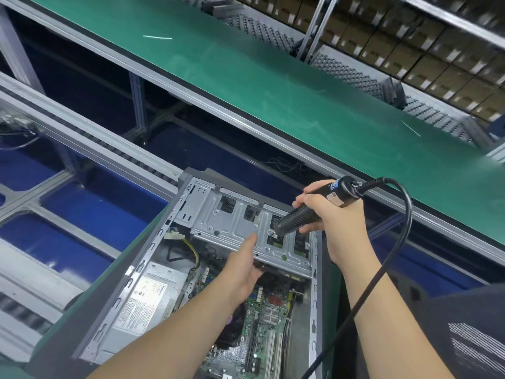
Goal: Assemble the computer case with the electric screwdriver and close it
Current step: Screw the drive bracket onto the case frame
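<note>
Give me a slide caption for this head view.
Right hand drives black electric screwdriver into silver drive cage; left hand steadies it.

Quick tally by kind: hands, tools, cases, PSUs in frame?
Hands: 2, left hand and right hand
Electric screwdriver: 1
Computer case: 1
Power supply: 1
Total: 5
</note>
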Tool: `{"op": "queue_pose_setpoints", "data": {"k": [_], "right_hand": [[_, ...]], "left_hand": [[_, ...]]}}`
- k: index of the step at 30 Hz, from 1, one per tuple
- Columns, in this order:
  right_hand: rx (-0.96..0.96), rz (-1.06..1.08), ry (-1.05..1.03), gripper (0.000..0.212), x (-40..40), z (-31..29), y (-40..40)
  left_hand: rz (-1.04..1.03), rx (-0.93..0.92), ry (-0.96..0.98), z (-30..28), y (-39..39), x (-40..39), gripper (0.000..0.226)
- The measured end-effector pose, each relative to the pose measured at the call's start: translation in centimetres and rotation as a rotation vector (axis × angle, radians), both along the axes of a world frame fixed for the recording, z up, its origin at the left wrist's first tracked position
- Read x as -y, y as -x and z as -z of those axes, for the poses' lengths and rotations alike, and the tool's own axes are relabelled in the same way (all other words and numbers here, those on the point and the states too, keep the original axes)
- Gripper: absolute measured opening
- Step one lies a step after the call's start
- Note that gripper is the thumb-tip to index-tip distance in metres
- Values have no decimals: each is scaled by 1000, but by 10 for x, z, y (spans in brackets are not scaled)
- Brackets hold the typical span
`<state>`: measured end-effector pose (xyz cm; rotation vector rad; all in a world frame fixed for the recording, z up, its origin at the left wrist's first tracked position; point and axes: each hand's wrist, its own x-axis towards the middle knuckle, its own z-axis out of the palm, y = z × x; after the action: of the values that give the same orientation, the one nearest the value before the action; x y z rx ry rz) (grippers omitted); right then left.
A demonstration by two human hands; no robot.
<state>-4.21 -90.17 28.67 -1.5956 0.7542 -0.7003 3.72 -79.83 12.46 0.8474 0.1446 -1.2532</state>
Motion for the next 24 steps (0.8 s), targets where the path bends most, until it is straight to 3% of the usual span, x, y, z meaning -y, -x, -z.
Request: {"op": "queue_pose_setpoints", "data": {"k": [24], "right_hand": [[33,26,11,16,5,1,0]], "left_hand": [[4,12,12,10,0,2,42]]}}
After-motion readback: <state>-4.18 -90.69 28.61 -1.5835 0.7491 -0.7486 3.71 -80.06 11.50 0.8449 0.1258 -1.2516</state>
